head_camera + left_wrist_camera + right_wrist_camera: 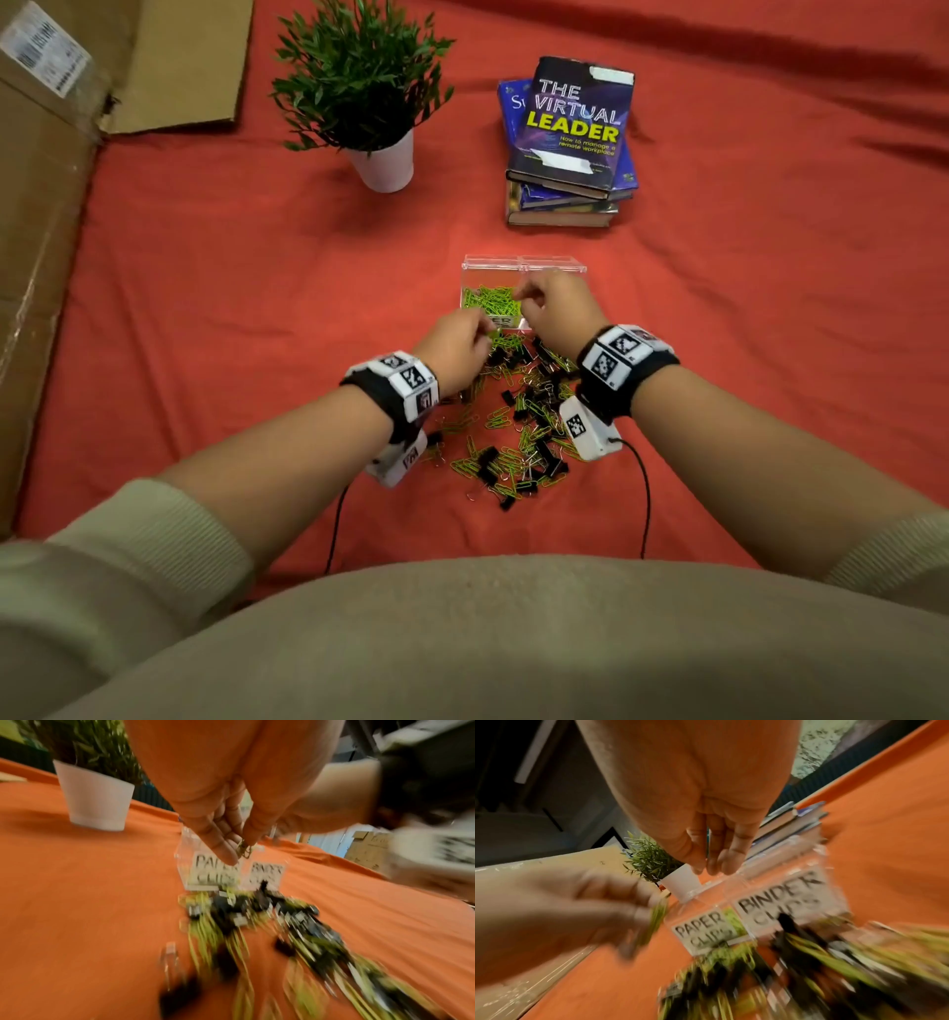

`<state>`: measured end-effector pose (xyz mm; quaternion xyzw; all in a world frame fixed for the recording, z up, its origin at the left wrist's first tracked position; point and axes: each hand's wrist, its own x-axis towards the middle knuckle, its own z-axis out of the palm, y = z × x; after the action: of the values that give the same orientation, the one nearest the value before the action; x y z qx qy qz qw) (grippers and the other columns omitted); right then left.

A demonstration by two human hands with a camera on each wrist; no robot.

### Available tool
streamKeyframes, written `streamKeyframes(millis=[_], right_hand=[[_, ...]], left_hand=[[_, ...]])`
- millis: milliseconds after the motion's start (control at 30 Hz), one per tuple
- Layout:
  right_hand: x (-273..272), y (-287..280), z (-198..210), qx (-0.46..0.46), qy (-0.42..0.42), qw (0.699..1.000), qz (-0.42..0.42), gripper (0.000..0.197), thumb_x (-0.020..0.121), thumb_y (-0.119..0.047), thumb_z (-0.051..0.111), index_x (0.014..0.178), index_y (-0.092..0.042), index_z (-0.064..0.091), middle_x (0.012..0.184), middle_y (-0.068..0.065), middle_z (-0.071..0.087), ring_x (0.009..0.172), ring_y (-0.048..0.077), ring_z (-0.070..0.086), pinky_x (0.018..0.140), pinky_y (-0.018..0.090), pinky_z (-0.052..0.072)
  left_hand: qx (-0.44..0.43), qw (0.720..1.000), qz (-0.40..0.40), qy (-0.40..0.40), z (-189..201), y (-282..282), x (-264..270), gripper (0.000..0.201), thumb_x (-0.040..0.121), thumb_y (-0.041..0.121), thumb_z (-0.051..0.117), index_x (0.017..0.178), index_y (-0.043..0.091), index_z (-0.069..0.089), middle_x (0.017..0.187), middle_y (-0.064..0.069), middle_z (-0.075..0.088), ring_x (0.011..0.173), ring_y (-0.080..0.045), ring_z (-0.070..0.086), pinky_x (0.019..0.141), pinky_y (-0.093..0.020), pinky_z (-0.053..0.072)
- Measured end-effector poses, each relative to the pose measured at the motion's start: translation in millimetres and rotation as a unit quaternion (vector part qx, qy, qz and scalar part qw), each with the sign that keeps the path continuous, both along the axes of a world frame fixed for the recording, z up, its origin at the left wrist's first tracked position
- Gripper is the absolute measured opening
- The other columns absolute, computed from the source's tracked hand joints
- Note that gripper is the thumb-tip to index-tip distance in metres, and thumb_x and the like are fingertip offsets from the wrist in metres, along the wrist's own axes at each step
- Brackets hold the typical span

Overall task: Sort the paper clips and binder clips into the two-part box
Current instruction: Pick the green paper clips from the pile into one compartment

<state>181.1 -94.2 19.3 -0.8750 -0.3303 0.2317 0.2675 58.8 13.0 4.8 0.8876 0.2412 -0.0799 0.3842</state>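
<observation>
A red-orange cloth covers the desk. At the far side a green leafy plant in a white pot stands left of a stack of books, the top one titled "The Virtual Leader". Flattened brown cardboard with a printed label lies along the left edge.

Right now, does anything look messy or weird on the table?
Yes. A jumbled pile of green paper clips and black binder clips lies loose on the red cloth, just in front of the clear two-part box. Only its paper clip side visibly holds clips.
</observation>
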Motion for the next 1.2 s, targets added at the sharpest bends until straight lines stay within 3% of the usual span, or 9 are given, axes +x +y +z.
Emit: streamKeyframes(millis=[100, 233, 433, 600, 733, 867, 967, 1067, 1200], right_hand=[[-21, -34, -12, -0.045, 0.028, 0.997, 0.057, 0.019, 0.091, -0.009, 0.05, 0.099, -0.012, 0.068, 0.097, 0.003, 0.066, 0.069, 0.01, 0.058, 0.06, 0.02, 0.048], [-48, -67, -41, -0.118, -0.002, 0.978, 0.172, 0.023, 0.089, -0.019, 0.056, 0.11, -0.015, 0.065, 0.107, 0.006, 0.054, 0.104, 0.02, 0.051, 0.083, 0.034, 0.049], [-47, -90, -55, -0.133, -0.045, 0.984, 0.108, 0.022, 0.088, -0.016, 0.054, 0.109, -0.016, 0.062, 0.109, 0.005, 0.051, 0.108, 0.023, 0.049, 0.077, 0.04, 0.052], [-51, -81, -48, -0.089, -0.059, 0.989, 0.104, 0.021, 0.087, -0.009, 0.053, 0.104, -0.008, 0.064, 0.107, 0.007, 0.054, 0.11, 0.024, 0.046, 0.084, 0.038, 0.049], [-79, -57, -47, -0.084, -0.036, 0.971, 0.223, 0.023, 0.085, -0.008, 0.051, 0.103, -0.002, 0.065, 0.104, 0.012, 0.056, 0.106, 0.028, 0.049, 0.09, 0.04, 0.045], [-96, -46, -61, -0.118, -0.072, 0.956, 0.26, 0.025, 0.085, -0.006, 0.052, 0.106, 0.003, 0.062, 0.11, 0.018, 0.054, 0.106, 0.033, 0.048, 0.094, 0.044, 0.043], [-104, -50, -64, -0.131, -0.12, 0.946, 0.271, 0.018, 0.076, 0.001, 0.064, 0.094, 0.003, 0.064, 0.098, 0.017, 0.056, 0.095, 0.033, 0.055, 0.078, 0.04, 0.049], [-111, -56, -61, -0.127, -0.158, 0.941, 0.271, 0.026, 0.049, 0.005, 0.081, 0.067, -0.002, 0.064, 0.072, 0.011, 0.058, 0.065, 0.028, 0.06, 0.049, 0.028, 0.049], [-113, -61, -65, -0.135, -0.141, 0.944, 0.267, 0.013, 0.075, 0.004, 0.062, 0.088, 0.004, 0.062, 0.091, 0.021, 0.061, 0.089, 0.036, 0.058, 0.073, 0.041, 0.053]], left_hand=[[0.029, 0.999, 0.0, -0.03, 11, 14, 28, 0.016, 0.094, 0.012, 0.049, 0.108, 0.013, 0.056, 0.105, -0.003, 0.06, 0.09, -0.018, 0.059, 0.078, -0.03, 0.053], [0.094, 0.995, -0.022, -0.016, 12, 23, 53, 0.018, 0.093, 0.008, 0.049, 0.108, 0.008, 0.058, 0.11, -0.009, 0.06, 0.099, -0.024, 0.057, 0.091, -0.037, 0.049], [0.144, 0.987, -0.07, -0.003, -3, 20, 44, 0.031, 0.093, 0.013, 0.054, 0.124, 0.011, 0.055, 0.126, -0.008, 0.056, 0.131, -0.025, 0.038, 0.112, -0.038, 0.031], [0.147, 0.986, -0.065, -0.043, -6, 5, 3, 0.018, 0.09, 0.017, 0.057, 0.108, 0.018, 0.058, 0.112, 0.003, 0.051, 0.109, -0.013, 0.044, 0.098, -0.025, 0.036], [0.13, 0.975, -0.168, 0.062, -20, -6, -34, 0.015, 0.087, 0.015, 0.054, 0.097, 0.015, 0.065, 0.105, -0.006, 0.06, 0.101, -0.025, 0.058, 0.087, -0.037, 0.049], [0.158, 0.968, -0.168, 0.099, -34, -15, -61, 0.022, 0.087, 0.025, 0.059, 0.105, 0.011, 0.059, 0.108, -0.009, 0.055, 0.1, -0.031, 0.058, 0.082, -0.041, 0.05], [0.164, 0.971, -0.145, 0.097, -41, -24, -69, 0.03, 0.087, 0.026, 0.063, 0.108, 0.007, 0.055, 0.113, -0.011, 0.053, 0.105, -0.032, 0.056, 0.086, -0.042, 0.048], [0.168, 0.974, -0.125, 0.092, -45, -31, -72, 0.028, 0.088, 0.023, 0.062, 0.109, 0.006, 0.055, 0.114, -0.012, 0.053, 0.107, -0.031, 0.055, 0.086, -0.043, 0.048], [0.19, 0.967, -0.136, 0.099, -44, -36, -71, 0.014, 0.09, 0.006, 0.053, 0.103, 0.003, 0.056, 0.108, -0.013, 0.055, 0.102, -0.033, 0.058, 0.079, -0.042, 0.047]])
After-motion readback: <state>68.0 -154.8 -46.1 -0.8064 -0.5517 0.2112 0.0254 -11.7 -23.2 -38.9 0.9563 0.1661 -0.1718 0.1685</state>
